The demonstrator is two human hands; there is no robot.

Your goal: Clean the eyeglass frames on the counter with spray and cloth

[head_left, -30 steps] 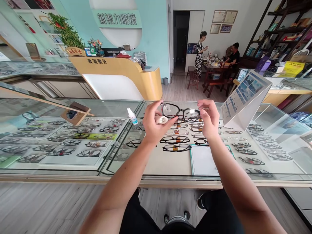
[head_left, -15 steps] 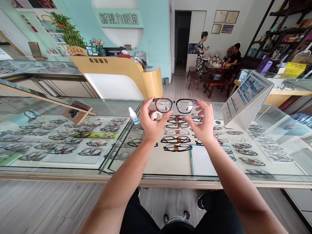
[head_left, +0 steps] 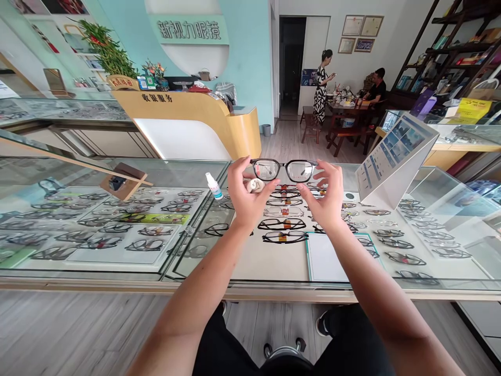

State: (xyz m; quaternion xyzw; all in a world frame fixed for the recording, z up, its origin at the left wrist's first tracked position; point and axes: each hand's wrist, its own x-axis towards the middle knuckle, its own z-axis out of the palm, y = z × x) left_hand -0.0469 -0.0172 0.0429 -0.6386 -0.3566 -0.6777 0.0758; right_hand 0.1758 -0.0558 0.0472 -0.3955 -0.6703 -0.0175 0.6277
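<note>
A pair of black-framed eyeglasses [head_left: 282, 165] is held up above the glass counter, lenses upright. At its left end my left hand [head_left: 247, 193] grips the frame and also keeps a crumpled pale cloth [head_left: 255, 185] in its palm. My right hand [head_left: 327, 190] pinches the frame's right end with the fingertips, its thumb held apart below. On the counter left of my left hand stands a small white spray bottle [head_left: 213, 186] with a blue-marked base. Rows of eyeglasses [head_left: 282, 224] lie beneath my hands inside the case.
A white sign stand [head_left: 397, 159] rises at the right of the glass counter [head_left: 258, 287]. A wooden stand [head_left: 124, 181] sits at the left. Beyond are a cashier desk [head_left: 183, 112] and two people [head_left: 321, 86] near a table.
The eyeglasses and my left hand have shifted slightly to the right. Both hands keep their grip; the bottle and counter items stay put.
</note>
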